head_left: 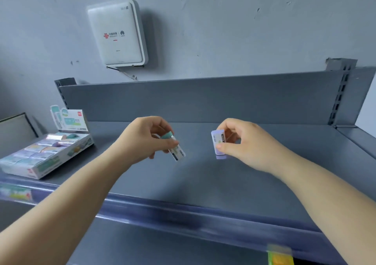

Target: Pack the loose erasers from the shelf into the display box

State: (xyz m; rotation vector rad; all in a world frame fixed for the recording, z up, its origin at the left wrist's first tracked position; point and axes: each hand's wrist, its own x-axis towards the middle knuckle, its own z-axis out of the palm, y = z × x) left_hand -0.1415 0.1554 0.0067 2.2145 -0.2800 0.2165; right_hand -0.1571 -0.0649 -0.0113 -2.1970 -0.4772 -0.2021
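A grey metal shelf (254,175) is stretching across the view, its back panel standing against a painted wall where a white router box (117,33) is hanging. At the left end of the shelf the open display box (47,168) is sitting with its printed lid standing up at the rear and rows of wrapped erasers lying inside. Both forearms are reaching in over the shelf's front lip. The left hand (142,140) is pinching a green-ended eraser (175,146) between thumb and curled fingers, holding it tilted above the shelf, well apart from the display box. The right hand (244,142) is gripping a purple eraser (218,144) upright between thumb and fingertips, near the green one but not touching it.
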